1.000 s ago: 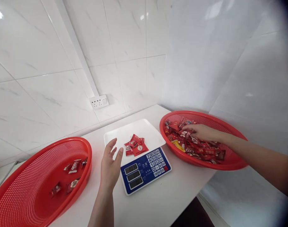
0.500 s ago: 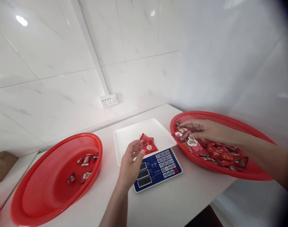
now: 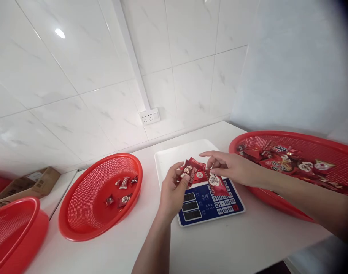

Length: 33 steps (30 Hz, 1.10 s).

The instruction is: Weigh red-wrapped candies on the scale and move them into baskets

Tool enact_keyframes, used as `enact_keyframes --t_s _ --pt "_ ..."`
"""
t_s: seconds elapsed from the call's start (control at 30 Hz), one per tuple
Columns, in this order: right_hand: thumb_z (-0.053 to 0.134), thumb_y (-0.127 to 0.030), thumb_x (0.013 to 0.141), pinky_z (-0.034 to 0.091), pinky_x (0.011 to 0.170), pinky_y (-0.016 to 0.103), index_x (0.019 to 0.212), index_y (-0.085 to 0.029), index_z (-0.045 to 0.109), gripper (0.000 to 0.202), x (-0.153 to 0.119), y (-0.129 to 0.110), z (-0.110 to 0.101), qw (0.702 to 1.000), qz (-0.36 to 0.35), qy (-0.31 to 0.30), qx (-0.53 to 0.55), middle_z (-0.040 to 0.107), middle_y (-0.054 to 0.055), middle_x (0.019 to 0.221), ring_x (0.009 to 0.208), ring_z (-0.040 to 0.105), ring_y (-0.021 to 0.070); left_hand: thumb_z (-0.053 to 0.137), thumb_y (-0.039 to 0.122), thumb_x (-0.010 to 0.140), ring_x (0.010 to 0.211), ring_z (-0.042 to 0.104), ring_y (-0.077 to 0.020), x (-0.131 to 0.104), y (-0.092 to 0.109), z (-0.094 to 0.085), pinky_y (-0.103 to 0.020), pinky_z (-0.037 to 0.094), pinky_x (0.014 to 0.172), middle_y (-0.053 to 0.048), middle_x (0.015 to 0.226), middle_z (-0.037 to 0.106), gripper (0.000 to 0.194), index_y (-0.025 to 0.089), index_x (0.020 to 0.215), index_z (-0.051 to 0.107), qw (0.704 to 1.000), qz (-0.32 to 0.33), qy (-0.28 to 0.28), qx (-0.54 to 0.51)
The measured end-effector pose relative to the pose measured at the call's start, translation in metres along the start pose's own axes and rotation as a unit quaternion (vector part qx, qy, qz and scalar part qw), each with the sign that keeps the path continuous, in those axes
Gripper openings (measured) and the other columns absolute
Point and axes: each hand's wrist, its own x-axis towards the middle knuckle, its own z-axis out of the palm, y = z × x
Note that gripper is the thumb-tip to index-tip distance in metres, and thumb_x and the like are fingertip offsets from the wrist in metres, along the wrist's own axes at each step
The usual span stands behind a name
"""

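Observation:
My left hand [image 3: 175, 186] pinches a dark red candy packet [image 3: 188, 172] between thumb and fingers, above the near left part of the white scale pan [image 3: 169, 156]. A red and pink candy packet [image 3: 216, 182] hangs from my right hand [image 3: 223, 165], over the scale's number keys. Between the hands, several red packets [image 3: 200, 176] lie on the pan. The blue panel of the digital scale [image 3: 204, 203] faces me, its three displays dark. To the right, a red plastic basket [image 3: 290, 134] holds many wrapped packets [image 3: 282, 161], partly behind my right forearm.
A red basket [image 3: 77, 190] with several small wrapped candies [image 3: 124, 182] stands left of the scale. Farther left are another red basket [image 3: 22, 228] and an open cardboard box [image 3: 42, 184]. A power socket [image 3: 150, 116] sits on the tiled wall behind the white table [image 3: 208, 251].
My right hand has come from the right basket to the scale with packets. My left hand now holds a dark red packet. The view has turned left.

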Motion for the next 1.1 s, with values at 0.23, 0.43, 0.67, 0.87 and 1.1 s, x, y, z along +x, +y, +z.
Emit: enact_keyframes --t_s 0.23,0.43,0.67,0.87,1.1 --pt "0.045 -0.031 0.079 0.049 0.082 0.037 0.118 -0.024 0.056 0.041 0.024 0.032 -0.005 0.986 0.033 0.123 -0.110 0.065 0.006 0.103 0.091 0.062 0.0207 0.053 0.028 0.085 0.073 0.056 -0.0117 0.007 0.003 -0.020 -0.024 0.048 0.064 -0.005 0.100 0.063 0.033 0.023 0.117 0.053 0.994 0.010 0.051 0.099" --pt "0.049 -0.040 0.081 0.043 0.095 0.042 0.120 -0.022 0.057 0.044 0.020 0.022 0.002 0.989 0.009 0.092 -0.117 0.055 0.007 0.129 0.113 0.054 0.0261 0.052 0.023 0.085 0.076 0.060 -0.0132 0.005 -0.004 -0.012 -0.027 0.048 0.070 -0.003 0.095 0.067 0.032 0.026 0.117 0.051 0.991 -0.012 0.010 0.134" --pt "0.058 -0.041 0.076 0.050 0.084 0.036 0.100 -0.022 0.063 0.032 0.011 -0.003 0.020 0.991 0.010 -0.074 0.113 0.069 0.003 0.095 0.091 0.065 0.0206 0.054 0.020 0.083 0.089 0.062 -0.0173 -0.001 -0.008 0.001 -0.032 0.048 0.079 -0.003 0.100 0.067 0.038 0.028 0.120 0.051 0.986 -0.011 -0.068 0.152" --pt "0.065 -0.041 0.070 0.049 0.068 0.030 0.080 -0.019 0.059 0.025 0.012 0.000 0.023 0.986 0.037 -0.041 0.157 0.065 0.001 0.078 0.071 0.061 0.0145 0.061 0.025 0.080 0.087 0.061 -0.0162 0.000 -0.005 0.001 -0.030 0.047 0.077 -0.003 0.099 0.066 0.034 0.024 0.113 0.055 0.996 -0.032 -0.073 0.035" --pt "0.066 -0.042 0.071 0.045 0.061 0.026 0.082 -0.017 0.058 0.028 0.011 -0.003 0.014 0.983 0.043 -0.063 0.169 0.063 0.000 0.074 0.065 0.056 0.0109 0.068 0.035 0.075 0.058 0.052 -0.0084 0.000 0.004 0.002 -0.021 0.044 0.058 0.006 0.062 0.055 0.037 0.020 0.106 0.055 0.998 -0.035 -0.037 -0.040"
